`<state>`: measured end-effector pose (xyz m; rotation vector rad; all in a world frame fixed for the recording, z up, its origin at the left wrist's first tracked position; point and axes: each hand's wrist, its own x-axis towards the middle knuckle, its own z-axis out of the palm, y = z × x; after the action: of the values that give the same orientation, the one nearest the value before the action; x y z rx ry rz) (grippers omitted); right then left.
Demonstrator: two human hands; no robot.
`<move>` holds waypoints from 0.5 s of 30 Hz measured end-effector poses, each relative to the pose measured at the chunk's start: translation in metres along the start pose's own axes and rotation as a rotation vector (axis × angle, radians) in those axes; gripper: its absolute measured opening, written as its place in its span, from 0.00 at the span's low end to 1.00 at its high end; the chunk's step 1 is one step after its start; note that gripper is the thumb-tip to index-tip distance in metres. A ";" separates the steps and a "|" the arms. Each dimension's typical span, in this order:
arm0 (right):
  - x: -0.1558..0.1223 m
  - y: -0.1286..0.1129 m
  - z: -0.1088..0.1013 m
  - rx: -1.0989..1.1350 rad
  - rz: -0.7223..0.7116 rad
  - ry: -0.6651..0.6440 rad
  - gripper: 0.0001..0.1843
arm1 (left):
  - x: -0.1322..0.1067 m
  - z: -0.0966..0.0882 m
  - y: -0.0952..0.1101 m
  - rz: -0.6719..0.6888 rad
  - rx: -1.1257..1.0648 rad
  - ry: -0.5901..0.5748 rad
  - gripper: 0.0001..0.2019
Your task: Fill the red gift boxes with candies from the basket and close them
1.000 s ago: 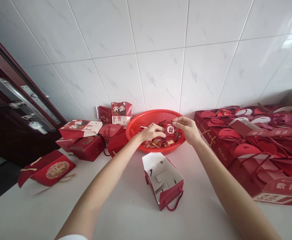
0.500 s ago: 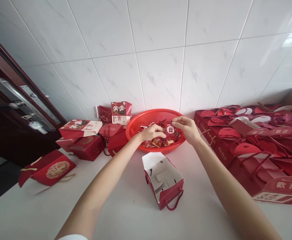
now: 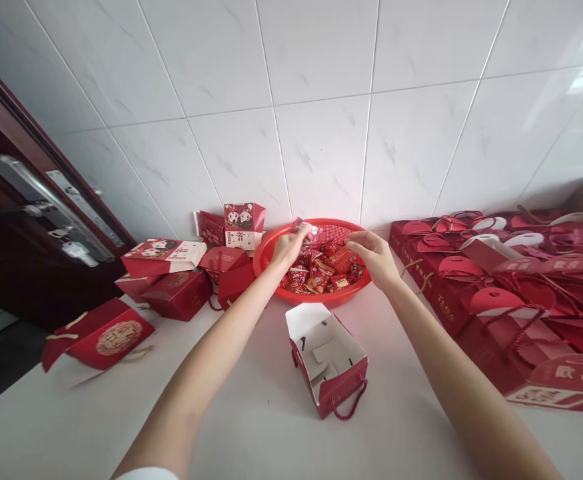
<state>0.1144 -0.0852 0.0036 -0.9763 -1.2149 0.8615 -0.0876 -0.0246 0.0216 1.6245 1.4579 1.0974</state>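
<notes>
A round red plastic basket (image 3: 276, 248) stands against the tiled wall with several red wrapped sweets (image 3: 316, 277) in it. Above the basket's left side my left hand (image 3: 288, 248) is raised, its fingers closed on a small pink-and-white wrapped sweet (image 3: 305, 231). At the basket's right rim my right hand (image 3: 374, 259) pinches a red packet (image 3: 344, 259) lying in the pile. In front of the basket, an open red gift box (image 3: 328, 360) with a white inside and cord handles lies empty on the white countertop (image 3: 251, 427).
Several closed red gift boxes (image 3: 501, 293) with cord handles fill the right side. More red boxes (image 3: 171, 277) are piled at the left, and a flat red bag (image 3: 98, 340) lies near the counter's left edge. A dark door with a metal handle (image 3: 36, 207) is at far left.
My left hand has lifted out of the pile toward the basket's back left with a small sweet in its fingers. My right hand has stayed at the right rim.
</notes>
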 end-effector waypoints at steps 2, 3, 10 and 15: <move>0.001 0.001 0.000 -0.001 0.001 -0.004 0.18 | 0.004 -0.002 -0.001 -0.098 -0.084 -0.020 0.23; 0.001 0.001 0.000 -0.007 0.005 -0.010 0.18 | 0.004 -0.001 -0.001 -0.102 -0.109 -0.063 0.19; 0.001 -0.001 0.003 -0.091 0.034 -0.019 0.18 | -0.003 0.010 -0.001 0.300 -0.166 -0.418 0.23; 0.001 0.001 0.006 -0.108 0.028 -0.168 0.16 | -0.006 0.011 -0.006 0.380 -0.136 -0.520 0.33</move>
<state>0.1084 -0.0832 0.0034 -1.0252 -1.4058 0.9225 -0.0806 -0.0290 0.0108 1.9486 0.7445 0.8510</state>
